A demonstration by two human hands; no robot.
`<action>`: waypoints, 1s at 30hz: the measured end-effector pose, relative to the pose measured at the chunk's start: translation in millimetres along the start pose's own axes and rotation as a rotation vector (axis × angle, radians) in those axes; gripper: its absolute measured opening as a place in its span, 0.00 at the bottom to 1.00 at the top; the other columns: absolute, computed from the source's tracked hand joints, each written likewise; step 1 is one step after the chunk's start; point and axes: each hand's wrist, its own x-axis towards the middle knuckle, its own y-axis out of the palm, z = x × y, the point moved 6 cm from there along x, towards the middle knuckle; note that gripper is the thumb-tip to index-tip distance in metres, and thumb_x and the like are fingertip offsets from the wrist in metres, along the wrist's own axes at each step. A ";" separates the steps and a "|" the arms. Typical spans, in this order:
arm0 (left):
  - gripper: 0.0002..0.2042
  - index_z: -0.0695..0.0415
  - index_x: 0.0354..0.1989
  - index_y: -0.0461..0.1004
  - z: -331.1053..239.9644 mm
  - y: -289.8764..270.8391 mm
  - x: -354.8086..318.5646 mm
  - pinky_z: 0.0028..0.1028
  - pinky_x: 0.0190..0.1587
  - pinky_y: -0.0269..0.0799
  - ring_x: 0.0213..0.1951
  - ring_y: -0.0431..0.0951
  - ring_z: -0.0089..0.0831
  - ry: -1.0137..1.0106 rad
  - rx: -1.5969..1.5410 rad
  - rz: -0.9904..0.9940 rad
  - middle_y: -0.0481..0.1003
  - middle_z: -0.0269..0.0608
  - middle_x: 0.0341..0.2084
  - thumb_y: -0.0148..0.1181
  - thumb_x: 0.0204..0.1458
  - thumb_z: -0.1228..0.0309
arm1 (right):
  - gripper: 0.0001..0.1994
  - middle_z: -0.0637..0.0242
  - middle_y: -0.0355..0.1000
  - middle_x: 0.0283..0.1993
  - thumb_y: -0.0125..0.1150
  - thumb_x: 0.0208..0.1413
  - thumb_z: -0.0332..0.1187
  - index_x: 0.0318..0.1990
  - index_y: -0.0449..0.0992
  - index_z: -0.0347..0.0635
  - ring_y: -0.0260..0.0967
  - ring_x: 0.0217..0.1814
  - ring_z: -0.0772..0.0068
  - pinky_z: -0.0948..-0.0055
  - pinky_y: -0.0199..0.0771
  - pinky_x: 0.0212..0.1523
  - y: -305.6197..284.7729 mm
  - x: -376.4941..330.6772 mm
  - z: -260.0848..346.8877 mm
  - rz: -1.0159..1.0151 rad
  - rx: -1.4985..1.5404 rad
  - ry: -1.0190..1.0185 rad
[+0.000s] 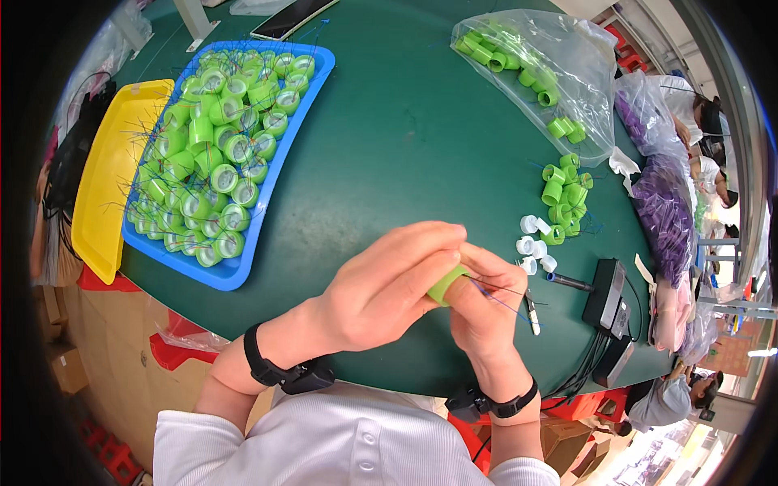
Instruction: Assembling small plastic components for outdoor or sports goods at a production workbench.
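Note:
Both hands meet over the near edge of a dark green table [405,138]. My left hand [389,287] grips a small green plastic cylinder [446,284] between thumb and fingers. My right hand [486,308] pinches the same green part from the right, and thin blue wires [502,298] trail out of it toward the right. Each wrist wears a black band.
A blue tray [243,267] full of green cylinders with wires lies at left, beside a yellow tray [105,178]. A clear bag of green parts [535,73], loose green parts [567,198], white caps [535,247], a black device [608,296] and purple bags [664,211] sit at right.

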 end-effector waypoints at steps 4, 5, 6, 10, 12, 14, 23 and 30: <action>0.14 0.68 0.37 0.72 0.3 2.6 6.5 0.37 0.47 0.71 0.51 0.68 0.50 0.105 0.074 0.131 0.71 0.53 0.45 0.62 0.40 0.82 | 0.14 0.55 0.73 0.40 0.51 0.50 0.16 0.47 0.69 0.25 0.74 0.39 0.69 0.76 0.74 0.38 -5.7 2.9 0.8 0.030 -0.175 0.103; 0.11 0.69 0.36 0.73 -1.2 3.7 8.4 0.37 0.47 0.71 0.53 0.66 0.50 0.124 0.112 0.170 0.71 0.51 0.44 0.61 0.41 0.81 | 0.13 0.56 0.74 0.40 0.52 0.50 0.16 0.45 0.70 0.25 0.74 0.39 0.69 0.76 0.74 0.38 -6.6 4.9 1.6 0.091 -0.271 0.188; 0.11 0.69 0.36 0.73 -3.5 5.7 7.7 0.37 0.47 0.71 0.53 0.66 0.50 0.123 0.109 0.169 0.71 0.51 0.44 0.61 0.41 0.81 | 0.13 0.56 0.74 0.40 0.52 0.50 0.16 0.45 0.70 0.25 0.74 0.39 0.69 0.76 0.74 0.38 -10.7 5.8 6.7 0.089 -0.272 0.190; 0.11 0.69 0.35 0.74 -0.8 11.6 6.5 0.41 0.52 0.66 0.58 0.58 0.50 -0.059 -0.076 0.246 0.72 0.44 0.43 0.60 0.42 0.79 | 0.12 0.60 0.76 0.28 0.57 0.42 0.16 0.38 0.74 0.28 0.76 0.31 0.75 0.81 0.72 0.32 -6.8 5.7 13.2 0.259 -0.547 0.092; 0.11 0.69 0.35 0.74 1.2 10.6 6.7 0.43 0.53 0.64 0.59 0.56 0.49 -0.071 -0.126 0.276 0.72 0.43 0.44 0.60 0.42 0.79 | 0.13 0.62 0.76 0.25 0.57 0.40 0.16 0.38 0.74 0.30 0.76 0.29 0.75 0.82 0.71 0.30 -7.7 0.7 13.7 0.231 -0.575 0.006; 0.11 0.66 0.34 0.75 -2.7 13.0 5.3 0.46 0.54 0.61 0.58 0.58 0.48 0.112 0.044 0.365 0.71 0.41 0.45 0.62 0.41 0.74 | 0.13 0.63 0.76 0.24 0.56 0.40 0.17 0.38 0.74 0.30 0.76 0.28 0.75 0.81 0.71 0.29 -8.4 -0.6 14.5 0.204 -0.593 0.006; 0.21 0.63 0.36 0.75 -3.2 -7.7 12.5 0.42 0.48 0.65 0.47 0.65 0.46 0.031 0.052 0.104 0.69 0.44 0.38 0.69 0.34 0.63 | 0.37 0.48 0.63 0.56 0.66 0.44 0.24 0.61 0.52 0.26 0.62 0.59 0.56 0.57 0.59 0.60 -3.7 -4.0 30.2 0.415 0.025 0.403; 0.24 0.62 0.37 0.77 -12.6 -19.8 10.6 0.35 0.38 0.69 0.35 0.68 0.38 -0.006 0.019 -0.031 0.69 0.42 0.31 0.73 0.26 0.68 | 0.33 0.49 0.65 0.54 0.65 0.44 0.23 0.59 0.57 0.25 0.66 0.55 0.56 0.59 0.64 0.57 10.6 -9.3 35.9 0.287 -0.052 0.273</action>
